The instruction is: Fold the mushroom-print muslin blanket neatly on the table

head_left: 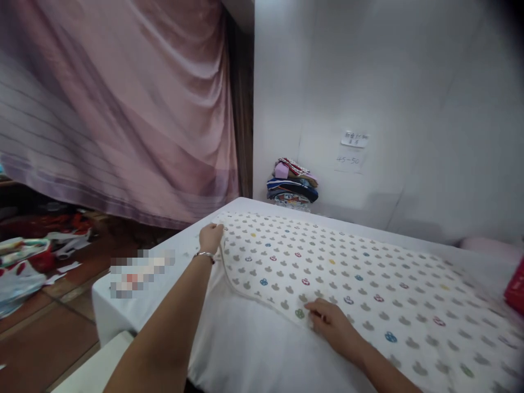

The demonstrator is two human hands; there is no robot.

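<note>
A white cloth (286, 256) printed with small grey motifs and scattered coloured ones lies spread over the white-covered table (155, 311). My left hand (210, 238), a bracelet at its wrist, is closed on the left edge of this cloth and lifts it slightly. Nearer to me, my right hand (327, 323) pinches the front edge between thumb and fingers. Between the hands the cloth's border curves loosely over the white cover. Folds hide the exact grip of the fingertips.
Folded fabrics (292, 183) are stacked beyond the table against a white wall (388, 98) with paper notes. A pink curtain (180, 109) hangs at left. Plastic bags (20, 286) and scraps litter the tiled floor. A blurred-out item (141, 274) lies on the table's left; something red (514, 289) stands at right.
</note>
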